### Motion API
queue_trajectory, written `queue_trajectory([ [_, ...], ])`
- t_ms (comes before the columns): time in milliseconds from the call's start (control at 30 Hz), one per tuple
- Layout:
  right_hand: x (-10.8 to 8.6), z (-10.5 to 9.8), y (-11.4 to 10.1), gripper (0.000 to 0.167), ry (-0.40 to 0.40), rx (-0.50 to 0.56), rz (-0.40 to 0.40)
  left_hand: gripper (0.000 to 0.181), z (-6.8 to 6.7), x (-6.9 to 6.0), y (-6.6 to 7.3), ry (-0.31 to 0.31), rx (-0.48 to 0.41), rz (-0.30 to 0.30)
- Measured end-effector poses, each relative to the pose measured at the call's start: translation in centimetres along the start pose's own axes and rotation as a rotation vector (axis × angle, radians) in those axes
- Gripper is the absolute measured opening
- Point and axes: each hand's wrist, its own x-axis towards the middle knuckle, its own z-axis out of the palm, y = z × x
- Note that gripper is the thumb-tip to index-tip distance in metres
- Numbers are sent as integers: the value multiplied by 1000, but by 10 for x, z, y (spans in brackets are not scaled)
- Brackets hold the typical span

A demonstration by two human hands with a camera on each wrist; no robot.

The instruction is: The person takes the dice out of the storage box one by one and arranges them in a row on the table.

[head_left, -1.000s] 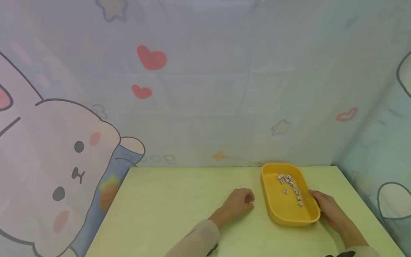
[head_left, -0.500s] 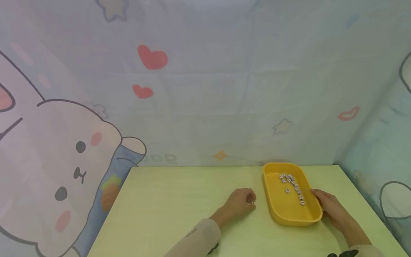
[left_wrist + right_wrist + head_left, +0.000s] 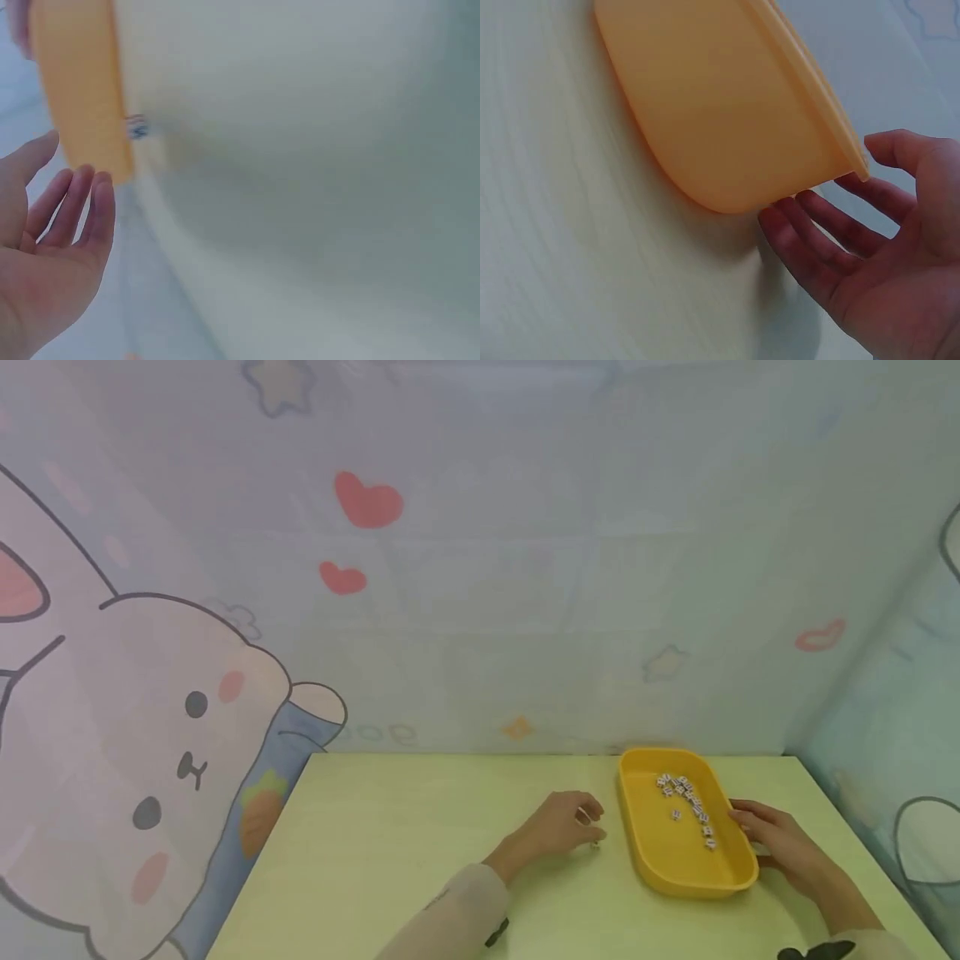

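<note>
My left hand [image 3: 557, 824] hangs just over the table, left of the yellow tray [image 3: 686, 867], with thumb and fingers spread apart. Below its fingertips a small white cube with dark marks [image 3: 595, 845] sits on the table. In the left wrist view this cube [image 3: 137, 127] shows apart from the hand [image 3: 56, 232], near the tray's side. My right hand [image 3: 783, 845] holds the tray's right edge. Its thumb is at the rim and the fingers reach under it in the right wrist view. Several similar cubes [image 3: 697, 811] lie in the tray, mostly in a curved line.
The pale green table [image 3: 420, 835] ends at a hanging cloth [image 3: 480, 610] printed with a rabbit and hearts. Another cloth [image 3: 885, 718] closes off the right side. The tray stands near the table's back right.
The left fingers have parted and let go of the small white cube, which is now on the table. The right hand stays at the tray's edge. The head view has shifted slightly.
</note>
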Motion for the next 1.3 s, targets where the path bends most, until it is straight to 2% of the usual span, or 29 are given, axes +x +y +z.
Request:
queue_trajectory([
  [133, -1, -4, -3, 81, 23, -13, -24, 30, -6, 13, 26, 39, 47, 82],
  [267, 2, -3, -4, 81, 37, 11, -42, 30, -5, 32, 51, 59, 128, 103],
  [467, 5, 1, -4, 80, 66, 13, -53, 40, 9, 64, 71, -20, 312, 114],
  [633, 8, 5, -5, 77, 57, 22, -39, 42, 20, 87, 76, -71, 405, 119],
  [800, 9, 11, -1, 81, 16, 45, 11, 40, 34, 100, 73, -142, 481, 92],
  [867, 8, 13, 2, 83, 11, 50, 20, 39, 39, 102, 72, -163, 508, 87],
  [1100, -1, 17, 7, 83, 29, 74, 9, 40, 54, 103, 82, -179, 546, 160],
  [1200, -2, 19, 7, 84, 39, 72, -3, 41, 58, 102, 83, -169, 534, 134],
  [1300, -2, 19, 6, 85, 39, 65, -13, 41, 61, 102, 77, -149, 518, 102],
])
